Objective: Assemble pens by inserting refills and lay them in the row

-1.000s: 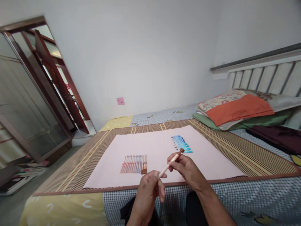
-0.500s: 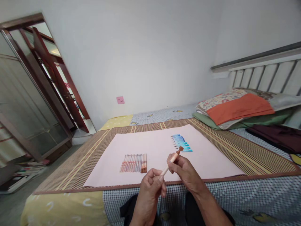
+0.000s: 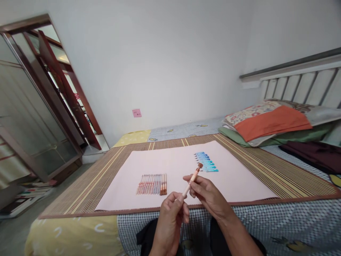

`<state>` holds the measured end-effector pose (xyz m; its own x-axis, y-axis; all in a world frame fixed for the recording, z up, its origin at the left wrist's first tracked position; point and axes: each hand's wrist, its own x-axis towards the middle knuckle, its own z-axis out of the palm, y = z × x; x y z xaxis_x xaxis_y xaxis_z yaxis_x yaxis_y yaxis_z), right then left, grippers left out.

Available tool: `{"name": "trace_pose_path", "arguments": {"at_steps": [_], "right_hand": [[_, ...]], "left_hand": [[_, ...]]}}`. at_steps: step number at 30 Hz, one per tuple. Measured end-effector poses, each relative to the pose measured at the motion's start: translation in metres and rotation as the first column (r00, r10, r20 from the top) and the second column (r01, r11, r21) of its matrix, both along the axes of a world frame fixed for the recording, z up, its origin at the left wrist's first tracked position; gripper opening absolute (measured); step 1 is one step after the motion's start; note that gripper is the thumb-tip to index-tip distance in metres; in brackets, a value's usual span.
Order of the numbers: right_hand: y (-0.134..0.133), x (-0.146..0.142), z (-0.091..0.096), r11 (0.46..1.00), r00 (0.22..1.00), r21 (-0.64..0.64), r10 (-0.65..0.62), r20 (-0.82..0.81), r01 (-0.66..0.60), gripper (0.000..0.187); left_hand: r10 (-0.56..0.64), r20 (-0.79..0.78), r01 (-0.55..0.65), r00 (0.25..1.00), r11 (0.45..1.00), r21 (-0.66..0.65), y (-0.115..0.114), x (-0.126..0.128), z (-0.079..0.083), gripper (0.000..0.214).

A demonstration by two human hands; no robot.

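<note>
A peach-coloured pen [image 3: 192, 179] with a brown shaped top is held up at a slant above the near part of the pink sheet [image 3: 119, 181]. My left hand [image 3: 172, 213] pinches its pale lower end between thumb and fingers. My right hand [image 3: 206, 195] has its thumb and fingers on the middle of the barrel, with the index finger reaching across behind it. A row of slim pens [image 3: 150, 185] lies left of my hands, ending in a few peach pens [image 3: 163, 184] with brown tops. Beyond my right hand is a stepped row of blue and turquoise pens [image 3: 206, 161].
The sheet lies on a striped mat [image 3: 77, 185] over a bed with a checked cover [image 3: 266, 220]. Pillows [image 3: 271, 122] and dark folded cloth [image 3: 311, 154] are at the right. A pink note [image 3: 136, 113] sticks to the wall; a doorway [image 3: 66, 89] stands at the left.
The pen has tipped more upright, its brown top moving a little left. My right hand's fingers have shifted along the barrel, and the index finger is now straighter.
</note>
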<state>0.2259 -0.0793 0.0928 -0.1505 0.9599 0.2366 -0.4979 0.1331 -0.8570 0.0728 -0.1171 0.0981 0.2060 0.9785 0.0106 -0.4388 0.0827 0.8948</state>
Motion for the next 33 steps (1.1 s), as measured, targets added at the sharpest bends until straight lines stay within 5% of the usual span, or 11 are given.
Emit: {"name": "trace_pose_path", "arguments": {"at_steps": [8, 13, 17, 23, 26, 33], "right_hand": [[0.002, -0.012, 0.003, 0.995, 0.995, -0.026, -0.098, -0.025, 0.097, 0.032], [-0.001, -0.007, 0.001, 0.998, 0.999, -0.060, 0.015, -0.046, -0.018, 0.041], [0.000, -0.005, 0.000, 0.998, 0.999, -0.039, -0.039, 0.003, 0.040, 0.036], [0.001, -0.016, 0.002, 0.992, 0.994, -0.067, -0.106, -0.026, 0.104, 0.039], [0.000, -0.019, 0.002, 0.992, 0.993, -0.091, -0.096, -0.071, 0.089, 0.041], [-0.001, -0.014, 0.002, 0.988, 0.986, -0.089, -0.138, -0.094, 0.130, 0.038]], "left_hand": [[0.105, -0.108, -0.094, 0.989, 0.991, 0.100, -0.003, 0.003, 0.000, 0.034], [0.029, -0.012, -0.029, 1.000, 0.999, 0.036, -0.005, 0.003, 0.000, 0.034], [0.002, -0.030, 0.000, 1.000, 0.999, 0.041, -0.005, 0.004, -0.004, 0.035], [0.295, -0.307, -0.206, 0.905, 0.934, 0.292, -0.005, 0.006, -0.012, 0.029], [0.357, -0.298, -0.268, 0.885, 0.916, 0.299, -0.004, 0.008, -0.014, 0.029], [0.117, -0.209, -0.092, 0.971, 0.988, 0.126, -0.006, 0.010, -0.011, 0.046]]}}
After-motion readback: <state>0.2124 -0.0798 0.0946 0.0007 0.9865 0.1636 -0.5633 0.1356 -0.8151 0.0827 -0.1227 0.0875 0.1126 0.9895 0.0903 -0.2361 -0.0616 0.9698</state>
